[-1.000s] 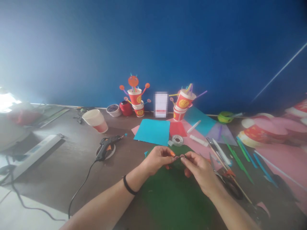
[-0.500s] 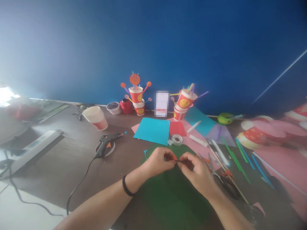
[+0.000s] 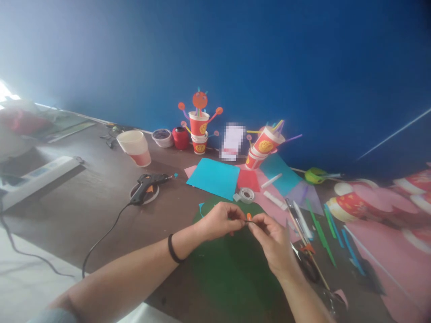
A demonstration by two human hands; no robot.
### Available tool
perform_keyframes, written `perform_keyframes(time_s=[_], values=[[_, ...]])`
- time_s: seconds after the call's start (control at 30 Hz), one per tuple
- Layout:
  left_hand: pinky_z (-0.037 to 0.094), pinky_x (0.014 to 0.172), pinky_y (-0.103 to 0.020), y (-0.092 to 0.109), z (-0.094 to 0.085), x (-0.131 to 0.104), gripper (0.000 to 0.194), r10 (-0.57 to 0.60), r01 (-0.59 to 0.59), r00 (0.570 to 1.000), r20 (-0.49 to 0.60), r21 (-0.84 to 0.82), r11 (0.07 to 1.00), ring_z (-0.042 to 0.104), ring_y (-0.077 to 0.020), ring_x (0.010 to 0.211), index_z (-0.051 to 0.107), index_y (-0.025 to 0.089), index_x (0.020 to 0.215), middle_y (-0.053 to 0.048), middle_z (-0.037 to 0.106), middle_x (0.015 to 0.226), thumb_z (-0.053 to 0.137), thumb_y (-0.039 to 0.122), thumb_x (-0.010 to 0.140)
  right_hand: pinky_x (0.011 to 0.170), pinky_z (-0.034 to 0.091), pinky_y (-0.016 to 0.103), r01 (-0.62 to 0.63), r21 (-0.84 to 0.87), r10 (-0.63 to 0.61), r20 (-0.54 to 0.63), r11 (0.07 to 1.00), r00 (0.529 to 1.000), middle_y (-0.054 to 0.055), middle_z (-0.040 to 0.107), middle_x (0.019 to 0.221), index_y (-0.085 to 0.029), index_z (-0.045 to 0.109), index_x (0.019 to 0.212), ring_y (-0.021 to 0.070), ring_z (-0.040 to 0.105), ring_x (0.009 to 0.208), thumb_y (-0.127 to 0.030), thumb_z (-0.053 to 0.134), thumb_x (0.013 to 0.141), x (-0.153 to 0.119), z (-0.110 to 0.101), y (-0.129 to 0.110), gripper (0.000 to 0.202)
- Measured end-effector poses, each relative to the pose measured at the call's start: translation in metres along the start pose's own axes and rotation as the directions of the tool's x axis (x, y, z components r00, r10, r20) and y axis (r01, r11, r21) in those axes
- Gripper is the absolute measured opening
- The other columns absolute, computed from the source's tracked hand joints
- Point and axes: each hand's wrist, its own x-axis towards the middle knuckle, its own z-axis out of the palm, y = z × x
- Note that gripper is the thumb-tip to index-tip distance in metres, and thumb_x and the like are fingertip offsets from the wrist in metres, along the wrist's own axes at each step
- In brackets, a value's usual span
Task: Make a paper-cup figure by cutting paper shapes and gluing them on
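Observation:
My left hand (image 3: 220,220) and my right hand (image 3: 271,235) meet over a dark green mat (image 3: 235,273). Between their pinched fingertips runs a small, thin dark strip (image 3: 248,221), mostly covered by the fingers. A small orange piece (image 3: 249,216) shows just above it; whether the two are joined I cannot tell. Beyond my hands lie a roll of clear tape (image 3: 247,194) and a blue paper sheet (image 3: 215,178). Scissors (image 3: 308,264), partly hidden, rest to the right of my right hand.
A corded glue gun (image 3: 146,186) lies left, near a power strip (image 3: 43,179) and a paper cup (image 3: 134,148). Decorated cup figures (image 3: 200,128) stand against the blue wall. Green straws (image 3: 321,231), pink paper (image 3: 387,264) and a white glue stick (image 3: 275,199) lie right.
The view has tilted and shifted slightly. Both hands stay together, pinching the small strip, and more of the orange piece shows above the fingertips.

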Motion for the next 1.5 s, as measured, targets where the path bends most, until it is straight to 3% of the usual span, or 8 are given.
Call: perform_keyframes(time_s=[0.37,0.63,0.77,0.9,1.0,1.2,1.33,1.5], values=[[0.043,0.042,-0.018,-0.006,0.001,0.004,0.021,-0.005,0.006,0.999,-0.048,0.015,1.0,0.047,-0.0076,0.047,0.061,0.013,0.074,0.002,0.052,0.058,0.059,0.034,0.07,0.072,0.044,0.027,-0.085,0.043,0.082,0.063,0.996,0.995,0.004,0.063,0.089,-0.019,0.056,0.099,0.018,0.058,0.082,-0.038,0.063,0.079,0.001,-0.002,0.002,0.028],[0.04,0.043,-0.016,-0.005,0.001,-0.001,0.018,0.045,-0.047,0.999,0.022,0.09,0.995,0.051,-0.0078,0.049,0.064,0.013,0.079,0.001,0.056,0.062,0.056,0.025,0.069,0.054,0.034,0.022,-0.004,-0.153,0.013,0.058,0.988,0.998,-0.005,0.045,0.06,-0.019,0.052,0.071,0.0106,0.042,0.057,-0.038,0.057,0.083,-0.001,-0.003,0.002,0.023],[0.039,0.044,-0.016,-0.002,-0.001,-0.001,0.016,0.062,-0.062,0.998,0.006,0.127,0.99,0.051,-0.0079,0.048,0.064,0.013,0.076,0.002,0.056,0.059,0.057,0.025,0.069,0.055,0.037,0.023,0.003,-0.178,0.012,0.08,0.984,0.997,-0.004,0.049,0.062,-0.019,0.055,0.074,0.0116,0.046,0.058,-0.039,0.058,0.082,-0.001,-0.008,-0.001,0.021],[0.038,0.042,-0.018,0.006,-0.011,0.006,0.018,0.03,-0.019,0.996,-0.087,0.125,0.992,0.049,-0.008,0.045,0.064,0.013,0.072,0.002,0.057,0.056,0.059,0.03,0.07,0.065,0.045,0.028,0.023,-0.118,-0.038,-0.125,0.993,0.991,0.004,0.063,0.082,-0.018,0.059,0.099,0.0174,0.058,0.071,-0.042,0.062,0.077,0.007,-0.026,-0.002,0.033],[0.038,0.043,-0.018,0.018,-0.02,0.01,0.024,0.008,0.012,0.99,-0.14,0.14,0.99,0.048,-0.0072,0.045,0.065,0.013,0.074,0.001,0.059,0.059,0.06,0.036,0.071,0.065,0.047,0.031,0.005,-0.199,-0.068,-0.312,0.98,0.948,0.007,0.065,0.079,-0.016,0.062,0.094,0.0197,0.061,0.07,-0.044,0.06,0.075,0.015,-0.039,0.003,0.034],[0.04,0.044,-0.019,0.034,-0.019,-0.004,0.031,-0.009,0.04,0.989,-0.149,0.209,0.977,0.05,-0.0083,0.047,0.06,0.014,0.084,0.0,0.061,0.062,0.064,0.041,0.07,0.071,0.046,0.035,0.064,-0.493,-0.125,-0.092,0.868,0.988,0.005,0.065,0.078,-0.019,0.066,0.083,0.0227,0.06,0.076,-0.034,0.057,0.075,0.018,-0.037,0.012,0.02],[0.039,0.042,-0.019,0.017,-0.011,-0.024,0.039,-0.134,0.15,0.987,-0.092,0.206,0.967,0.051,-0.0093,0.045,0.05,0.017,0.088,0.0,0.063,0.065,0.068,0.043,0.066,0.075,0.044,0.035,0.222,-0.608,-0.22,0.079,0.763,0.972,0.007,0.063,0.086,-0.018,0.064,0.084,0.0236,0.058,0.084,-0.028,0.056,0.077,0.012,-0.026,0.011,0.014],[0.038,0.045,-0.02,-0.002,-0.013,-0.03,0.042,-0.186,0.193,0.981,-0.053,0.322,0.927,0.053,-0.0111,0.05,0.048,0.018,0.086,-0.001,0.065,0.068,0.069,0.047,0.064,0.072,0.042,0.033,0.246,-0.719,-0.194,0.156,0.65,0.969,0.007,0.062,0.084,-0.019,0.062,0.083,0.0241,0.057,0.085,-0.026,0.057,0.079,0.01,-0.015,0.014,0.009]])
